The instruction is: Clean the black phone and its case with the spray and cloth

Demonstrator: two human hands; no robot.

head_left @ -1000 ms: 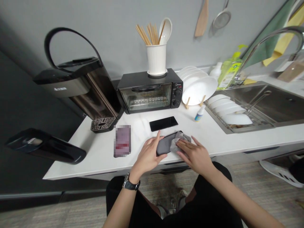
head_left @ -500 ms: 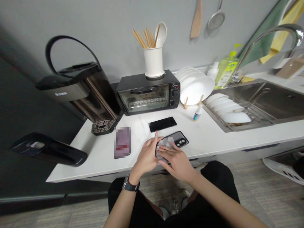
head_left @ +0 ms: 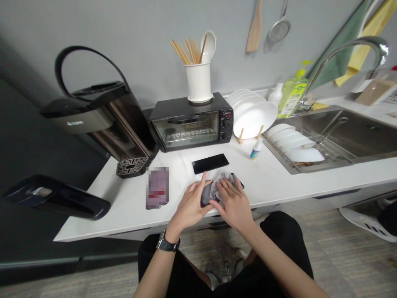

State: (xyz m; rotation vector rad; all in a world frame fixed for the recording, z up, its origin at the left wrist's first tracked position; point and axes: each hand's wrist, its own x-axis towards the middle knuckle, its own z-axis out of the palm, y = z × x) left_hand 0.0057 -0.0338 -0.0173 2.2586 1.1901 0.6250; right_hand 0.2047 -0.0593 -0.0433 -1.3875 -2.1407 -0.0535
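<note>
A phone case (head_left: 207,195), dark-rimmed and grey, lies near the counter's front edge, mostly covered. My left hand (head_left: 191,203) steadies its left end between thumb and fingers, with one finger pointing up. Under the fingers of my right hand (head_left: 234,203) a crumpled grey cloth (head_left: 214,188) is pressed onto the case's surface. The camera end of the case is hidden by cloth and hand. Just behind it a black phone (head_left: 211,163) lies flat on the counter. To the left rests a blurred-out purple item (head_left: 158,187), and a small spray bottle (head_left: 256,149) stands at the back right.
Behind the phone sits a toaster oven (head_left: 192,124) topped by a white utensil holder (head_left: 199,82). A water dispenser (head_left: 124,120) and a dark upright flask-like object (head_left: 58,196) stand left. White plates (head_left: 256,120) and a sink with a bowl rack (head_left: 288,165) are on the right.
My right hand has slid the cloth to the right and away from me along the case, covering the camera end. The left hand keeps its hold; the view has shifted slightly.
</note>
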